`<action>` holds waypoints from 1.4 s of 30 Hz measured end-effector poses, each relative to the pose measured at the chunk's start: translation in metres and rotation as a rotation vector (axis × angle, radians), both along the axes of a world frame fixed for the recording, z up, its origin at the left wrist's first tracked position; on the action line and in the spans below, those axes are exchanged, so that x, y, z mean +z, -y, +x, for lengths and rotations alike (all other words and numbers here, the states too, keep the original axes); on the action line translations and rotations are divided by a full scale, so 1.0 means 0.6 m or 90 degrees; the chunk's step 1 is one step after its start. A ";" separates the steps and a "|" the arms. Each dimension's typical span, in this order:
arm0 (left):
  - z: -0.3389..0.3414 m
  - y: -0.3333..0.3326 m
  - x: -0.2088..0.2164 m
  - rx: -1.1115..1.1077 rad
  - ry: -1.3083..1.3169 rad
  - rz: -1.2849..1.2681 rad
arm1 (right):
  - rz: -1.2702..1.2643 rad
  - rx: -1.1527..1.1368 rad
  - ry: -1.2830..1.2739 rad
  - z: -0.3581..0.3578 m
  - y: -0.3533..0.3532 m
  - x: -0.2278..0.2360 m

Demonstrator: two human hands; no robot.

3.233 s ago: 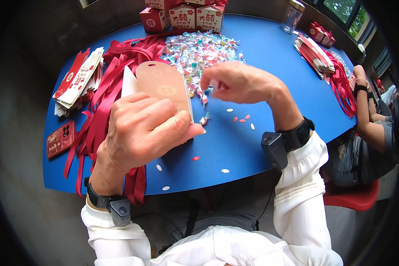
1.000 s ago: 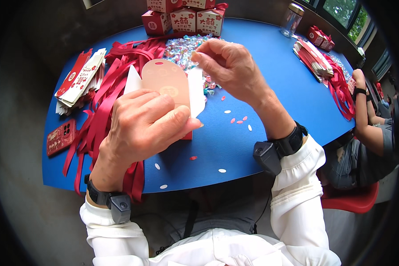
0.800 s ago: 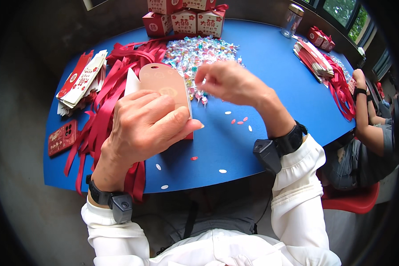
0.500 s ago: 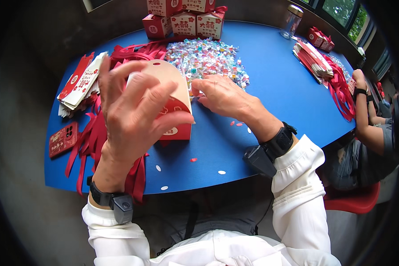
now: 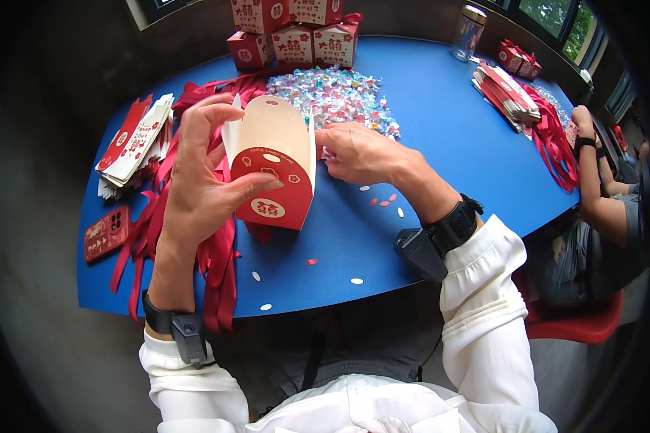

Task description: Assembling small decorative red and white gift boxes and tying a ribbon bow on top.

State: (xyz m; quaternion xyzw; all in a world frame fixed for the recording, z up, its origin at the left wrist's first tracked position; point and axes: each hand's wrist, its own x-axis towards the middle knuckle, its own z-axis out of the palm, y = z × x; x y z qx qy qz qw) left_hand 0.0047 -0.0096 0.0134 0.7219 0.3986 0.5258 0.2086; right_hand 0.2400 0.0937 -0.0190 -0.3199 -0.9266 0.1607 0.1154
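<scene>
Left hand (image 5: 198,177) forms a wide C, its thumb on the front panel of an upright red card box with a cream inside (image 5: 300,198), its fingers spread beside the left flap; whether it pinches the card firmly I cannot tell. Right hand (image 5: 365,155) bends in at the opposite edge, fingertips hidden by the right flap, so I cannot tell whether it grasps anything.

This one box stands between the two: to the right of the left palm, to the left of the right fingers. Its long axis runs upward, with the rounded front and back panels parted at the top. The left hand is nearer, its thumb overlapping the front.

Counted outward: beyond the right knuckles, one spread of clear-wrapped colourful candies (image 5: 339,94), too many to number. Left of the left hand, one pile of flat red-and-white cartons (image 5: 141,133) and one red phone (image 5: 107,232); under and beside that wrist, a heap of crimson ribbons (image 5: 217,267), uncountable. Nearer the body than the fingers, between and below the hands, five white oval chips (image 5: 357,281) and about four red oval chips (image 5: 311,262). Far past both hands, at least five finished red-and-white boxes (image 5: 294,45); far right, one gold-lidded glass jar (image 5: 467,36).
</scene>
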 end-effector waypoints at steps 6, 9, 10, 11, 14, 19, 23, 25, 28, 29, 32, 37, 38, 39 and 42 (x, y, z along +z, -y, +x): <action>-0.035 -0.010 -0.028 -0.258 0.154 -0.176 | -0.030 0.009 -0.022 0.006 0.001 0.006; -0.034 -0.005 -0.033 -0.241 0.176 -0.252 | -0.037 0.012 -0.021 0.008 0.001 0.012; -0.030 -0.001 -0.033 -0.220 0.189 -0.273 | -0.039 0.013 -0.020 0.009 0.001 0.013; -0.033 -0.003 -0.041 -0.195 0.117 -0.236 | -0.048 0.006 -0.022 0.009 0.001 0.015; -0.036 -0.011 -0.064 -0.161 -0.001 -0.182 | -0.068 -0.019 -0.034 0.012 0.005 0.030; -0.014 -0.004 -0.062 -0.162 0.032 -0.276 | -0.082 -0.072 -0.093 0.018 0.008 0.048; -0.026 -0.009 -0.068 -0.172 -0.044 -0.255 | -0.106 -0.090 -0.147 0.020 0.003 0.052; -0.014 -0.006 -0.060 -0.162 0.011 -0.242 | -0.137 -0.103 -0.215 0.025 -0.003 0.050; -0.010 -0.001 -0.047 -0.134 0.015 -0.239 | -0.116 -0.116 -0.356 0.017 -0.006 0.056; -0.011 0.001 -0.045 -0.125 0.017 -0.241 | -0.121 -0.108 -0.433 0.012 -0.008 0.059; -0.011 0.002 -0.049 -0.128 0.046 -0.244 | -0.053 0.012 -0.626 -0.003 0.013 0.077; -0.012 0.005 -0.045 -0.128 0.049 -0.259 | 0.179 0.177 -0.523 -0.030 0.061 0.086; -0.011 0.004 -0.044 -0.133 0.057 -0.264 | 0.228 0.188 -0.475 -0.030 0.060 0.085; -0.009 0.005 -0.042 -0.140 0.064 -0.269 | 0.193 0.168 -0.519 -0.028 0.059 0.083; -0.009 0.005 -0.042 -0.134 0.053 -0.260 | 0.072 0.054 -0.638 -0.023 0.050 0.081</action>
